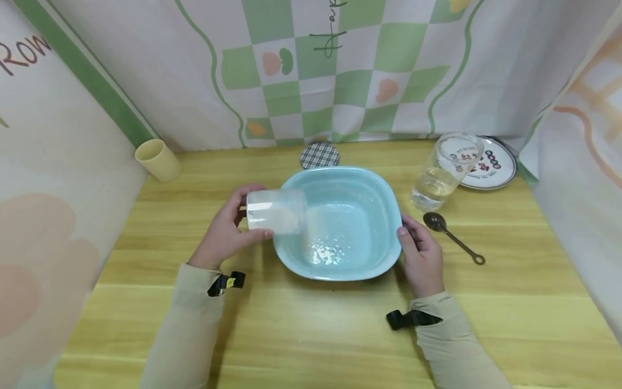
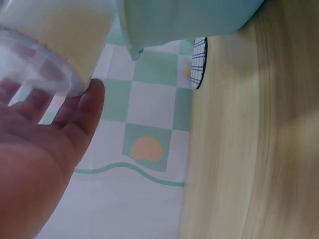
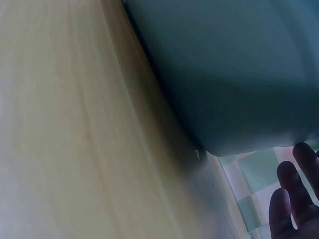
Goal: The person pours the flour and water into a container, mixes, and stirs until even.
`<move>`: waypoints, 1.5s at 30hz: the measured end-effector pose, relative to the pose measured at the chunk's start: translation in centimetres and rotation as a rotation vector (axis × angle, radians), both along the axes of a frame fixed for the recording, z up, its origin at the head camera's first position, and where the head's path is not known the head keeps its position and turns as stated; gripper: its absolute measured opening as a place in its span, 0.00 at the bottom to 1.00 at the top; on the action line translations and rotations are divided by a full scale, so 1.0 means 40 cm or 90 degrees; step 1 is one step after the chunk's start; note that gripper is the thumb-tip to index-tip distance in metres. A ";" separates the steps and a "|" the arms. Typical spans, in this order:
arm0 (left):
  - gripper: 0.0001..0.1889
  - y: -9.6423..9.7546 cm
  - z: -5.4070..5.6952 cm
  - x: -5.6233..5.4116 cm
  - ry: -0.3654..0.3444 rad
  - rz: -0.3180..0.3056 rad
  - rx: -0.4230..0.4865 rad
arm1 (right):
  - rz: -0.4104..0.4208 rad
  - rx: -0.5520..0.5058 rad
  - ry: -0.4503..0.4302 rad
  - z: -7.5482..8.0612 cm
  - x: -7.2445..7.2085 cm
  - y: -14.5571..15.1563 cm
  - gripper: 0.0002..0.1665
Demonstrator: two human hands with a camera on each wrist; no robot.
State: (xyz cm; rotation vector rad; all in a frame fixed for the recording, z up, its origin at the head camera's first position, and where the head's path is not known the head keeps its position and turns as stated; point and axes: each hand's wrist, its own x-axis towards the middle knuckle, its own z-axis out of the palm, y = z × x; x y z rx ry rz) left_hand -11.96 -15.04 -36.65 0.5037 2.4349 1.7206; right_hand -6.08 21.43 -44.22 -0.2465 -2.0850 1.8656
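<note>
My left hand grips a clear cup tipped on its side, its mouth over the left rim of a light blue basin. Whitish, cloudy contents show through the cup's wall. In the left wrist view, my fingers curl around the base end of the cup. Shiny ripples of liquid lie on the basin floor. On the other side, my right hand holds the basin's right rim, thumb on top. From the right wrist, the basin's outer wall fills much of the view, with fingertips beside it.
A glass jar partly filled with clear liquid stands right of the basin, before a patterned plate. Near my right hand lies a dark spoon. Behind the basin is a checked coaster; a yellow cup stands back left.
</note>
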 end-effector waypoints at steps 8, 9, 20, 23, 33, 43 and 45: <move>0.43 0.005 0.000 -0.008 0.004 0.000 0.002 | -0.007 -0.003 -0.001 0.005 0.000 0.002 0.20; 0.43 0.006 0.001 -0.009 0.004 0.000 -0.002 | -0.007 -0.004 -0.001 0.005 0.000 0.001 0.20; 0.43 0.005 0.012 -0.018 0.020 -0.009 0.022 | -0.007 0.007 0.008 0.002 -0.001 0.002 0.20; 0.42 -0.003 0.018 -0.019 0.019 -0.017 0.025 | -0.005 0.003 0.008 -0.003 -0.002 0.001 0.20; 0.42 -0.007 0.038 -0.018 0.025 -0.020 0.024 | -0.005 0.008 0.010 -0.003 -0.002 -0.001 0.21; 0.43 0.001 0.030 -0.015 0.009 -0.037 -0.010 | -0.008 0.006 0.009 0.000 -0.002 0.000 0.21; 0.43 -0.001 0.032 -0.014 0.006 -0.034 -0.015 | -0.011 0.002 0.011 -0.002 -0.004 0.000 0.20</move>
